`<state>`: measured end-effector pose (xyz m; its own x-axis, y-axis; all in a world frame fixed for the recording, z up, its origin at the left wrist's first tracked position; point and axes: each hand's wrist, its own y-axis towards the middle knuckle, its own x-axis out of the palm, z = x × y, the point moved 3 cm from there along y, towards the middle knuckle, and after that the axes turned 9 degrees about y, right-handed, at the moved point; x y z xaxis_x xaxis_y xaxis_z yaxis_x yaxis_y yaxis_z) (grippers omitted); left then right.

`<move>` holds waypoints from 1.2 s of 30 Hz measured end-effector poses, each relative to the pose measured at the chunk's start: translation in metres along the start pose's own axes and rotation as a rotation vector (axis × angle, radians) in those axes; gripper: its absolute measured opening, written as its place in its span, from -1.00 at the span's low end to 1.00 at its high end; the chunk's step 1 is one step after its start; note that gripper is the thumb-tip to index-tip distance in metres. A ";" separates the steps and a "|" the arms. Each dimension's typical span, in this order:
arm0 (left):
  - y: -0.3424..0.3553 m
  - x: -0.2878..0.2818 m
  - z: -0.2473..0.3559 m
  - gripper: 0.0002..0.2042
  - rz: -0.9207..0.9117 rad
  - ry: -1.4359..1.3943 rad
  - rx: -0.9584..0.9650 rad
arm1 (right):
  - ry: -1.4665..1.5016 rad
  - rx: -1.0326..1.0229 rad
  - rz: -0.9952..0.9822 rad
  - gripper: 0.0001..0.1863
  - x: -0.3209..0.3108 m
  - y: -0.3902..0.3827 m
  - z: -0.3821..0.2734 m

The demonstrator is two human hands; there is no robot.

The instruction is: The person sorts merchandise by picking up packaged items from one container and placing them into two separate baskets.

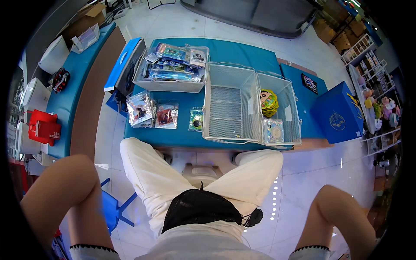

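Observation:
My bent arms show at the lower left (65, 190) and lower right (338, 208); both hands are out of view. Before me on a teal bench (238, 50), a mesh basket (169, 84) holds several packaged items (171, 58). Small bagged goods (141, 110), a red-patterned package (166, 116) and a green package (196, 119) lie in front of it. An empty mesh basket (225, 112) stands beside another basket (290, 130) holding a stack of yellow-green cartoon pieces (268, 104) and clear packages (274, 130).
A blue-topped box (121, 65) stands left; a large blue bag (338, 117) and dark package (308, 82) sit right. A side bench (82, 73) holds red bags (45, 128) and white containers (52, 54). A blue chair (112, 206) is at lower left; shelves of plush toys (385, 108) line the right.

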<state>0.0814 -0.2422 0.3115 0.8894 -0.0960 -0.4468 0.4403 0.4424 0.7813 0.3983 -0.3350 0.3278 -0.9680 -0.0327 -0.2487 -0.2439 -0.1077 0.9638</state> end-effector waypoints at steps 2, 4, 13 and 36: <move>0.001 -0.015 -0.022 -0.64 0.101 0.044 -0.014 | 0.021 0.078 0.142 -0.53 -0.009 -0.025 0.016; 0.008 -0.017 -0.047 -0.64 0.210 0.098 -0.030 | -0.009 0.350 0.242 -0.53 -0.013 -0.061 0.040; -0.067 0.120 -0.283 -0.66 -0.388 0.804 -0.394 | -0.132 1.352 -0.888 -0.54 0.118 -0.363 0.097; -0.034 0.150 -0.395 -0.76 -0.489 0.952 -0.198 | -0.145 1.466 -0.915 -0.66 0.140 -0.370 0.107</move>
<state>0.1517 0.0806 0.0458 0.1259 0.3918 -0.9114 0.6175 0.6881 0.3811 0.3463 -0.1937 -0.0531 -0.4747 -0.3904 -0.7889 -0.4385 0.8820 -0.1726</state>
